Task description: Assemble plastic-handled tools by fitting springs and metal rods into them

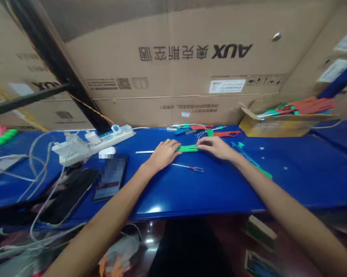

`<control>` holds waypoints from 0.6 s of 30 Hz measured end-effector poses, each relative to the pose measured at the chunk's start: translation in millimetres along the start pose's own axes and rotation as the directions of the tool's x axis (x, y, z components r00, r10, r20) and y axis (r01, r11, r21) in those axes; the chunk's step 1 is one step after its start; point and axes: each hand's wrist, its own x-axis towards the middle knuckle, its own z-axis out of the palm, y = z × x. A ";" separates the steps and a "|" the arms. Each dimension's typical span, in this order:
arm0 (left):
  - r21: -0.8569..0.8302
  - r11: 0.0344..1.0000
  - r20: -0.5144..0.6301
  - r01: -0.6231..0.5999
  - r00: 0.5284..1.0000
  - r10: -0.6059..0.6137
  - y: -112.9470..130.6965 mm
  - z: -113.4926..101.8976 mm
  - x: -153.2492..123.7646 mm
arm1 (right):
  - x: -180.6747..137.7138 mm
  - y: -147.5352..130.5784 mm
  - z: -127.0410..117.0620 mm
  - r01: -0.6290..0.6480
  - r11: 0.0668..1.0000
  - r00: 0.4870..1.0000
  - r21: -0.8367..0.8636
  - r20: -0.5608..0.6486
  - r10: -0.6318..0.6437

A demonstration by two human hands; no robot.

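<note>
A flat green plastic handle with a dark slot lies between my hands over the blue table. My left hand is closed on its left end. At its right end, the thumb and fingers of my right hand pinch the tip. A thin metal rod sticks out to the left from beneath my left hand; whether it joins the handle is hidden. Just below lies a small screwdriver with a clear purplish handle, its shaft reaching under my left hand.
Behind my hands lie several red, green and blue tools. A cardboard box of similar pieces stands back right. Blue and green parts lie right. A power strip, phone and cables are left. Large cartons wall the back.
</note>
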 end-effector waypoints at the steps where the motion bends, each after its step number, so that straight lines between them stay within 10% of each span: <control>1: -0.003 1.000 -0.001 -0.006 1.000 0.006 0.5 0.3 -0.1 | 0.2 1.5 -1.1 0.000 1.000 1.000 -0.013 -0.030 0.000; 18: -0.087 0.996 -0.043 -0.034 0.999 0.031 -3.0 2.0 -1.2 | 2.7 4.7 10.1 0.099 0.891 0.992 -0.444 -0.028 -0.124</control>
